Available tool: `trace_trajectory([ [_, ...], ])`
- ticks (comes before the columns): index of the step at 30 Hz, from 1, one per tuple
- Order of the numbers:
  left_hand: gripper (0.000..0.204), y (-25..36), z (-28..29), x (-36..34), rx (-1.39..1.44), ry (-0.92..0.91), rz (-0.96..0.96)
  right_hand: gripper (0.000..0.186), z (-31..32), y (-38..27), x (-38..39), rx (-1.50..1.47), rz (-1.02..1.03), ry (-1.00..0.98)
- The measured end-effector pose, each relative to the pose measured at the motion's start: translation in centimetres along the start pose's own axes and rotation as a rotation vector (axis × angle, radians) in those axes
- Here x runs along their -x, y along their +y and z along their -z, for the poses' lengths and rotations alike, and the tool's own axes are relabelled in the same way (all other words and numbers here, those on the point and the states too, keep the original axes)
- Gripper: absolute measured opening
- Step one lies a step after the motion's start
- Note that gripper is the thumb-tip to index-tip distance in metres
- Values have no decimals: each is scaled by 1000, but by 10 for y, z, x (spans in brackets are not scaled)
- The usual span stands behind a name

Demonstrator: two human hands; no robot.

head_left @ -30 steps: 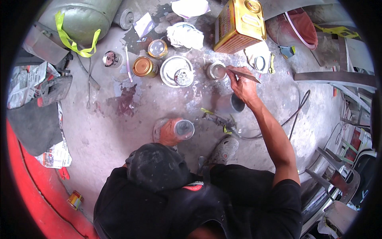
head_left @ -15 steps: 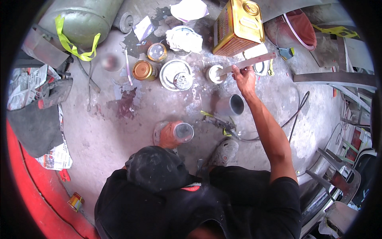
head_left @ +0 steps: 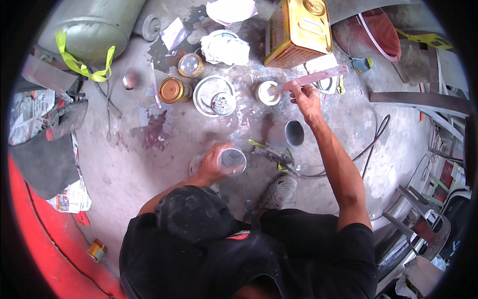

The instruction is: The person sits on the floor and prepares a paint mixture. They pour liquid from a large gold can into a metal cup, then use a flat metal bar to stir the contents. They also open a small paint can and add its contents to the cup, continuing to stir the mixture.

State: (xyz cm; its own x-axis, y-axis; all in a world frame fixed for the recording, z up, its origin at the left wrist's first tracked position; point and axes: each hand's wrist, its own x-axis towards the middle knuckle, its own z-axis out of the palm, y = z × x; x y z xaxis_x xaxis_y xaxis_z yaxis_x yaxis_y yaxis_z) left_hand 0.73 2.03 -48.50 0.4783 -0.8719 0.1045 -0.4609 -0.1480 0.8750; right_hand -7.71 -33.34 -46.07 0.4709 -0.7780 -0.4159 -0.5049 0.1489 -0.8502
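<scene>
My right hand (head_left: 307, 102) pinches a long flat mixing stick (head_left: 323, 75). The stick's far left end dips into a small open can (head_left: 269, 93) of white paint. In my left hand (head_left: 211, 163) is a clear plastic cup (head_left: 232, 161), gripped round its side with its mouth facing up. Between the hands, a grey cylindrical cup (head_left: 294, 133) stands on the floor. Left of the white can are a large round lid (head_left: 204, 94) and a smaller paint-smeared tin (head_left: 223, 103). Farther left stand a copper-lidded tin (head_left: 174, 90) and another round tin (head_left: 190, 65).
A tall yellow rectangular can (head_left: 298, 35) stands at the back, beside a red bucket (head_left: 378, 37). A spray gun (head_left: 279, 158) with a hose lies near my shoe (head_left: 279, 192). At the back left is a big grey tank (head_left: 94, 30); crumpled white cloth (head_left: 226, 48) lies behind the lids.
My left hand has risen slightly with the clear cup, and its forearm now shows. My right hand keeps the stick in the white can, its end shifted slightly. The view has shifted a little.
</scene>
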Motion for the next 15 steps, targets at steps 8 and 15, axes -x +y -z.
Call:
trace_trajectory([
  [8, 84, 15, 13, -27, 105, -44, -54, 47, 52, 7, 26, 663, 458, -146],
  [15, 73, 41, 43, -64, 15, -206, -226, 84, 60, 29, 5, 933, 853, -307],
])
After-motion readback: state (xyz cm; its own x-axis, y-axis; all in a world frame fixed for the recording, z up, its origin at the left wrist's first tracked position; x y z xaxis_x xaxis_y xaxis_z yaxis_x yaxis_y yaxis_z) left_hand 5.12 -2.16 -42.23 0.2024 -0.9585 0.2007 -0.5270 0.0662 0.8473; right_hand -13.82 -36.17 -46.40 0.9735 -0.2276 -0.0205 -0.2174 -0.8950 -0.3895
